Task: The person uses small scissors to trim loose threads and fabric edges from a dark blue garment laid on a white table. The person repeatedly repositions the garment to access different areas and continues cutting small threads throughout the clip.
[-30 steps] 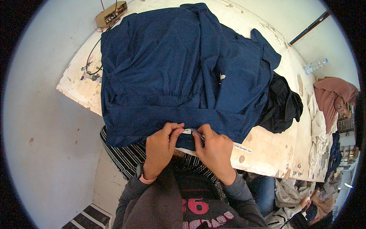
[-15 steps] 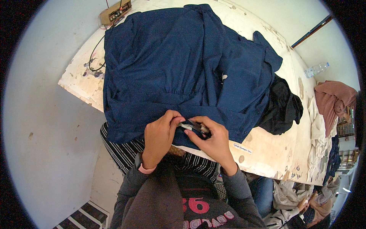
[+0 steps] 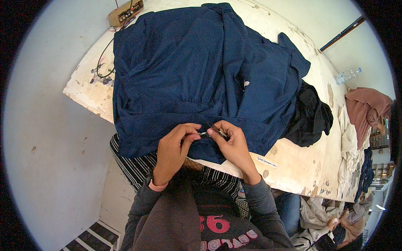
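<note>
A large dark blue garment (image 3: pixel 176 62) is spread over the table, its near edge hanging over the front. At that near edge my left hand (image 3: pixel 173 144) has its thumb and forefinger bent in on the blue cloth. A small whitish strip (image 3: pixel 203 134) shows between my two hands; whether it is a label or thread I cannot make out. My right hand (image 3: pixel 232 146) is closed around a small dark pointed tool (image 3: pixel 210 124) that looks like thread snips. Its tip points up over the cloth, and most of its handle is hidden in my palm.
Black cloth (image 3: pixel 312 115) lies beside the garment on the worn white table (image 3: pixel 301 173). A wooden box with wires (image 3: pixel 125 14) stands at the far left, a plastic bottle (image 3: pixel 348 75) at the far right. Other people's hands and cloth are at the lower right.
My right hand has turned and risen slightly, so the tool's dark tip now points upward. My left thumb and forefinger have shifted a little, and less of the whitish strip shows.
</note>
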{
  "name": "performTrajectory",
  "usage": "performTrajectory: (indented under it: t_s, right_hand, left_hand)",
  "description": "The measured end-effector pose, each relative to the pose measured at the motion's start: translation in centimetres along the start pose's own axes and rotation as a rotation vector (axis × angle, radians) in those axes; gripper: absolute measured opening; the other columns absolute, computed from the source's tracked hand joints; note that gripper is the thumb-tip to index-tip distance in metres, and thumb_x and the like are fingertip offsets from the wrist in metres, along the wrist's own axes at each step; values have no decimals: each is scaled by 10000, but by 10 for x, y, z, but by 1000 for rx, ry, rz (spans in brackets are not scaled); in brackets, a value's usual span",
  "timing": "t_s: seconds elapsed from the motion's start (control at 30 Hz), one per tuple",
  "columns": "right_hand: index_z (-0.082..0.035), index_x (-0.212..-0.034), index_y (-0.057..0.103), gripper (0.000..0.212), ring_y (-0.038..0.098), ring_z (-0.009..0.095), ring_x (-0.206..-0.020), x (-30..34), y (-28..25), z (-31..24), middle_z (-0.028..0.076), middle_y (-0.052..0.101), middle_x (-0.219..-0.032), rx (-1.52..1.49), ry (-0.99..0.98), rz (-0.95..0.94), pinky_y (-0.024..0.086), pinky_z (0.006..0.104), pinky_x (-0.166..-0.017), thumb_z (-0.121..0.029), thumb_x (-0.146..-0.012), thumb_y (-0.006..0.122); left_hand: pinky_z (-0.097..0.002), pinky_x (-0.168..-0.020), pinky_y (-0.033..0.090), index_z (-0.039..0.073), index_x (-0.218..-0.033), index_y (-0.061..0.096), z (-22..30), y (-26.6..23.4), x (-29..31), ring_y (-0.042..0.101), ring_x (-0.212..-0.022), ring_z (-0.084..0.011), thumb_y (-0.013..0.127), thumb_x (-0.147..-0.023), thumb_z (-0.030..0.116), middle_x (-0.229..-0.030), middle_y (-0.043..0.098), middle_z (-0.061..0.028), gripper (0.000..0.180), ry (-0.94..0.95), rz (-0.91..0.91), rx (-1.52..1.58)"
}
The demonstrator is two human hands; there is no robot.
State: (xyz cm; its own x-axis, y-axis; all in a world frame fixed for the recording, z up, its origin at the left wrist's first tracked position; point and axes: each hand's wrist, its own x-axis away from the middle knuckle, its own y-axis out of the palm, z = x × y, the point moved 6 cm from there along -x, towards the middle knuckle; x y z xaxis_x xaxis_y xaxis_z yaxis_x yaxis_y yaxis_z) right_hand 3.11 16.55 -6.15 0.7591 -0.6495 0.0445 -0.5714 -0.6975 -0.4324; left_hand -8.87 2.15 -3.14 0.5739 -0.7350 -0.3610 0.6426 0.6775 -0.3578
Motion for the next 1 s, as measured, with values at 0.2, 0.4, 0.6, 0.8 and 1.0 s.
performTrajectory:
  t_s: [0.2, 0.4, 0.6, 0.8, 1.0]
  right_hand:
    - [-74, -948, 701, 249, 515, 160, -547, 2, 0, -1, 63, 602, -643, 11, -6, 18, 393, 344, -547, -314, -931, 765]
    - [-75, -935, 706, 246, 547, 158, -566, 3, -2, -8, 63, 601, -642, 61, 9, 8, 413, 343, -556, -312, -928, 769]
    - [-66, -1007, 678, 291, 612, 184, -596, 16, -17, -41, 71, 609, -637, 51, -113, 130, 472, 334, -594, -315, -905, 790]
    - [-26, -941, 664, 235, 706, 174, -675, 33, -25, -73, 104, 729, -759, 274, -147, -5, 495, 300, -638, -211, -902, 804]
    - [-72, -905, 675, 229, 711, 293, -597, 32, -12, -81, 126, 737, -755, 475, -148, -38, 509, 381, -550, -274, -905, 784]
  left_hand:
    - [-341, -708, 555, -6, -1024, 655, -7, -3, 0, 738, -812, -268, 651, -1012, 112, -1014, 751, -135, 119, -45, 54, -76]
    - [-340, -652, 542, 22, -1031, 655, -13, 1, -1, 747, -753, -260, 641, -1032, 193, -882, 757, -99, 172, -128, 86, -92]
    - [-342, -647, 543, 26, -1019, 660, -15, 1, -2, 754, -760, -261, 647, -1029, 211, -886, 757, -104, 185, -132, 91, -109]
    - [-334, -641, 547, 30, -1001, 681, -16, 1, -1, 759, -774, -254, 675, -1005, 172, -888, 756, -102, 142, -128, 112, -93]
    - [-315, -662, 555, 39, -998, 697, -12, 1, 1, 762, -788, -242, 704, -965, 109, -917, 762, -89, 78, -34, 124, -48]
